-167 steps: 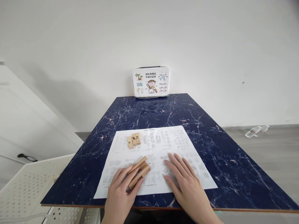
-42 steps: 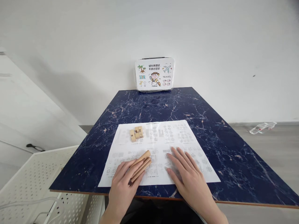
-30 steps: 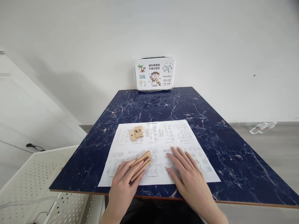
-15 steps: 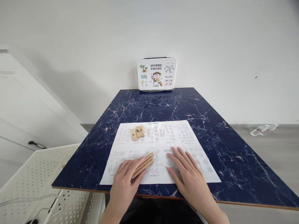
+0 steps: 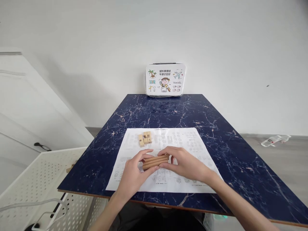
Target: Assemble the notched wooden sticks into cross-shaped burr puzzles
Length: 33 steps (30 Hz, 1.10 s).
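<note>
While both hands meet at the lower middle of the frame, we see wooden bars point(image 5: 156, 160) held between them, over the paper point(image 5: 202, 186); whether they also rest on it, we cannot tell. The left hand point(image 5: 133, 169) grips their left part, its thumb along the near side; the right hand point(image 5: 184, 161) pinches their right end between thumb and fingers.

We judge the handling to be midway: the bars are gathered side by side but not laid free, and their exact count is hard to make out. The small blocks point(image 5: 141, 141) sit in a group on the paper's upper left part, apart from the bars, with neither hand on them. We cannot tell how much is left to do.

We read the bars' long axis as running across the frame, nearly level, the right end slightly higher. They point toward the right hand's palm, roughly parallel to the table's near edge point(image 5: 106, 196).
</note>
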### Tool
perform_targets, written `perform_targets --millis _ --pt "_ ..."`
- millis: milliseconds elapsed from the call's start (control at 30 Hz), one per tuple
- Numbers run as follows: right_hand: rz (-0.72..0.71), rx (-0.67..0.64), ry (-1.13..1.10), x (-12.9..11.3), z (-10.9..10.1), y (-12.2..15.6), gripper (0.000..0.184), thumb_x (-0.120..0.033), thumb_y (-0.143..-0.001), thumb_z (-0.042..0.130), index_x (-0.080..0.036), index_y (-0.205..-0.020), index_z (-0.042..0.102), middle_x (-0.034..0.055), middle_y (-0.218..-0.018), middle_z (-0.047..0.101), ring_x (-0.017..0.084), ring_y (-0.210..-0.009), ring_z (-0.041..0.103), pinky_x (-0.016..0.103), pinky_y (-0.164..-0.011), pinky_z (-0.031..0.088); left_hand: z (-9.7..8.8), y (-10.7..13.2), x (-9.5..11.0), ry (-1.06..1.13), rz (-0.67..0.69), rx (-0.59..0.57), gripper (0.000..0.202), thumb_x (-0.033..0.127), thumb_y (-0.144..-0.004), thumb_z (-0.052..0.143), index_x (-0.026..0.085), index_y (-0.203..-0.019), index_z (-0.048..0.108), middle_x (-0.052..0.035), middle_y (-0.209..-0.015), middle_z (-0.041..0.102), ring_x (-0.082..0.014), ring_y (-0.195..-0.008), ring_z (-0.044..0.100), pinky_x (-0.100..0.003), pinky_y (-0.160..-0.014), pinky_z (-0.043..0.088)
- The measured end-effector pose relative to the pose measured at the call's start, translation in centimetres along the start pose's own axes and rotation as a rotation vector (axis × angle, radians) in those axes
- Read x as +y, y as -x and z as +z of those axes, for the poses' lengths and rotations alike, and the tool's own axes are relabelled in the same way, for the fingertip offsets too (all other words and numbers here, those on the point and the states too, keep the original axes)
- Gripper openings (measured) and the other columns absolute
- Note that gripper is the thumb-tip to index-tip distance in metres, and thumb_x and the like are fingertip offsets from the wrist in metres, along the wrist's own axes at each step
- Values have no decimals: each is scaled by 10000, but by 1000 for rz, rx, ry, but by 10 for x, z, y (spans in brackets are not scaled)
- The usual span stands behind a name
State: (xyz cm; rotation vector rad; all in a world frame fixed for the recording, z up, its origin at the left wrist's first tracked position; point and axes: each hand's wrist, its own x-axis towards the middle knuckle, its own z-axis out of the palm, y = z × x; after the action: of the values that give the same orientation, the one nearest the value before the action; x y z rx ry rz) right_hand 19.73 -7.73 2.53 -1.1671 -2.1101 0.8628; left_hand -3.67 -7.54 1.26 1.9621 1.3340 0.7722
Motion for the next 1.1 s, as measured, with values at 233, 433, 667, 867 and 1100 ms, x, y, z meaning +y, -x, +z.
perform_targets --millis 233,433,667,867,1100 --pt "19 -55 -45 49 -23 -18 276 -426 -1069 538 -268 -1207 717 49 -1101 781 222 -917 705 365 -786 552 15 -52 -6 26 169 -267 494 413 -885 796 313 -1339 627 -51 -1192 771 -266 -1029 757 -372 -830 620" --pt "61 166 40 78 -18 -10 338 -456 -1083 467 -221 -1042 707 73 -950 747 219 -798 661 375 -752 533 28 -74 -9 -242 379 -237 430 431 -889 789 266 -1264 658 -70 -1200 747 -303 -1087 716 -440 -901 593" --pt "-43 209 125 80 -16 -8 307 -407 -1094 476 -217 -964 679 75 -939 693 230 -893 632 399 -842 522 39 -88 -17 -244 487 -186 229 375 -976 697 235 -1156 688 -49 -1153 734 -261 -1109 684 -429 -957 572" --pt "-100 168 173 83 -18 -7 223 -410 -1017 645 -217 -1122 687 101 -1072 687 251 -969 634 411 -849 544 40 -92 -26 -224 439 -173 339 369 -983 707 247 -1288 622 -60 -1232 726 -273 -1158 677 -454 -990 559" --pt "-115 185 175 90 -16 -8 229 -399 -1024 637 -219 -1149 703 115 -1107 688 262 -997 652 433 -868 567 34 -90 -23 -262 484 -146 375 413 -1009 660 251 -1337 575 -76 -1315 678 -278 -1234 635 -472 -1042 530"
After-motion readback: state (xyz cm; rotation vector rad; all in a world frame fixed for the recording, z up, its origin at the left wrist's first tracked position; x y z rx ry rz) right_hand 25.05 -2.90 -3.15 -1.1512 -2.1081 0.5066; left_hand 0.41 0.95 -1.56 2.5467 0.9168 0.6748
